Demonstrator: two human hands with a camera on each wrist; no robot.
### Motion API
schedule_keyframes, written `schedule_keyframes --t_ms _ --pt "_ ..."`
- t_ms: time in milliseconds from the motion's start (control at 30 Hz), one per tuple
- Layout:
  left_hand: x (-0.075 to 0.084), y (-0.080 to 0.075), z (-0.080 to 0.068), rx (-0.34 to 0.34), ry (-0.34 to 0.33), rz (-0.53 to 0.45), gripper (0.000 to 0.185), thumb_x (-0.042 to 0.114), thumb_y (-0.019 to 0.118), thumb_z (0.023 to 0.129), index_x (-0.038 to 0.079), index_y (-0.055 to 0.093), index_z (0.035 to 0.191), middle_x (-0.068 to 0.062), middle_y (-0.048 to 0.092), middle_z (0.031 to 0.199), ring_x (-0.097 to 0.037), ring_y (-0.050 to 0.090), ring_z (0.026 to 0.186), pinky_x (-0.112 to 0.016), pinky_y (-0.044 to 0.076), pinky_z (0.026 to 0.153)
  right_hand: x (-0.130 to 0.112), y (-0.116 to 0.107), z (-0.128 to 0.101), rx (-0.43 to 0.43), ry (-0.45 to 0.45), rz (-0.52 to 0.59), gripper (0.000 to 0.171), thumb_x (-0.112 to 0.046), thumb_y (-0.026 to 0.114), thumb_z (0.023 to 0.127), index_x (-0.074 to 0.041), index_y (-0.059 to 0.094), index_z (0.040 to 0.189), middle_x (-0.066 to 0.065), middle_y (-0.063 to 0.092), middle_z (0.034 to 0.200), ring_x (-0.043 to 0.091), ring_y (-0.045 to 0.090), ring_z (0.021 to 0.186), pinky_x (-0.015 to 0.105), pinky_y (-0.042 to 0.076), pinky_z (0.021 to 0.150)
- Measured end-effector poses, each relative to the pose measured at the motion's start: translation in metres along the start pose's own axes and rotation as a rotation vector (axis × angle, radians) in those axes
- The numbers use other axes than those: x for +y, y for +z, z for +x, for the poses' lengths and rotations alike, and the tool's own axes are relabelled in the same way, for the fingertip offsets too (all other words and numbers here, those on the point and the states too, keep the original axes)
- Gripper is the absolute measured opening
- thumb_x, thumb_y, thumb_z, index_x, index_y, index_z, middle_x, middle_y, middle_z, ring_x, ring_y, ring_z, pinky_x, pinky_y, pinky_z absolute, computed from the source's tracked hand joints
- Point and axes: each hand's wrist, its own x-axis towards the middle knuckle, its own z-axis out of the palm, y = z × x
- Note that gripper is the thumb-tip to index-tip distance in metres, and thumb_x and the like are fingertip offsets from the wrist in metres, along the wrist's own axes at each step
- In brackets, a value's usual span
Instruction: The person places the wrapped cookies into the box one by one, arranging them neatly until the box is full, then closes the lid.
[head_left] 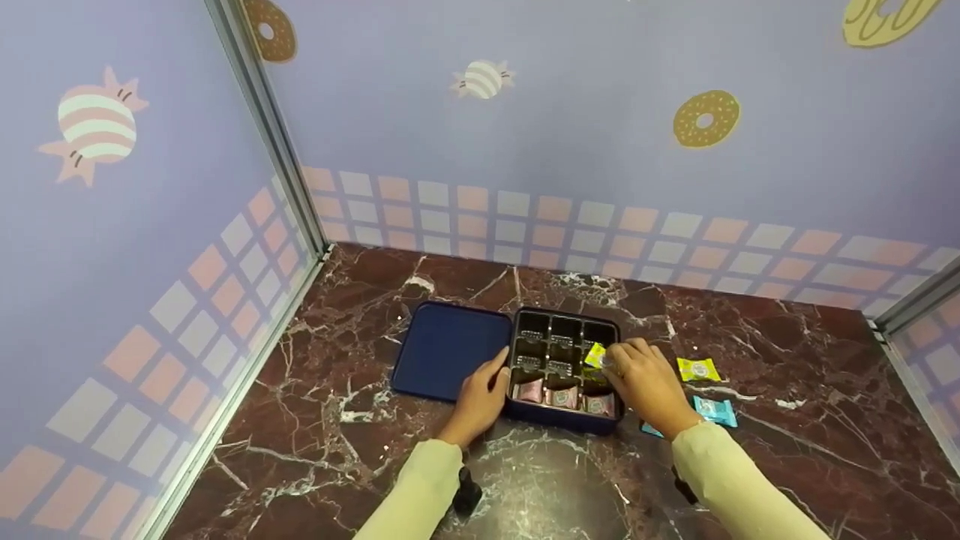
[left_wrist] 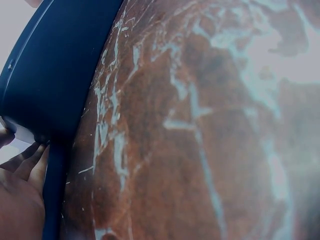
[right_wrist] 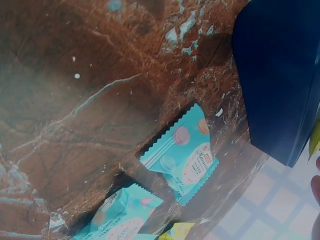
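Note:
A dark blue box [head_left: 562, 421] with a divided black insert lies on the marble-patterned surface. Thumb and fingers of my left hand [head_left: 480, 397] hold its left side; the left wrist view has them at the box's corner. My right hand [head_left: 646, 379] is over the right side of the box. It pinches a yellow wrapped candy [head_left: 596, 355] at the right-hand middle compartment. Pink wrapped candies [head_left: 561, 397] fill the near row of compartments. More yellow shows beneath the fingers, partly hidden by the hand.
The blue lid [head_left: 452, 351] lies flat against the box's left side. To the right lie another yellow candy [head_left: 698, 370] and blue wrapped candies [right_wrist: 187, 157], one partly behind the right wrist. Patterned walls [head_left: 585, 150] stand behind and at both sides.

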Motion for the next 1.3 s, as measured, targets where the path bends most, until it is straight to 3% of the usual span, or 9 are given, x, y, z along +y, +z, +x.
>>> schedule_keyframes --t_ms 167,867,1300 --pt "0.001 0.000 0.001 -0.006 0.010 -0.005 0.045 0.026 0.045 0.103 0.013 0.044 0.146 -0.013 0.056 0.139 -0.031 0.052 0.130 -0.047 0.042 0.107 -0.001 0.001 0.003 -0.002 0.010 0.020 0.021 -0.019 0.075 0.085 -0.012 0.063 0.101 0.003 0.069 0.097 0.023 0.056 0.098 0.044 0.046 0.083" --pt "-0.001 0.000 0.000 -0.023 -0.029 -0.013 0.046 0.028 0.046 0.103 0.018 0.043 0.148 -0.010 0.054 0.141 -0.027 0.050 0.132 -0.045 0.041 0.109 -0.010 0.010 0.010 0.024 -0.015 0.063 0.021 -0.019 0.077 0.083 -0.011 0.064 0.099 0.004 0.071 0.096 0.024 0.058 0.096 0.041 0.045 0.079" --pt "-0.001 0.000 0.000 -0.006 0.019 0.017 0.045 0.026 0.045 0.104 0.012 0.044 0.146 -0.013 0.055 0.140 -0.030 0.052 0.130 -0.046 0.042 0.108 -0.018 0.013 0.017 0.034 -0.018 0.109 0.024 -0.021 0.075 0.084 -0.011 0.068 0.104 0.004 0.073 0.097 0.026 0.059 0.098 0.047 0.047 0.082"
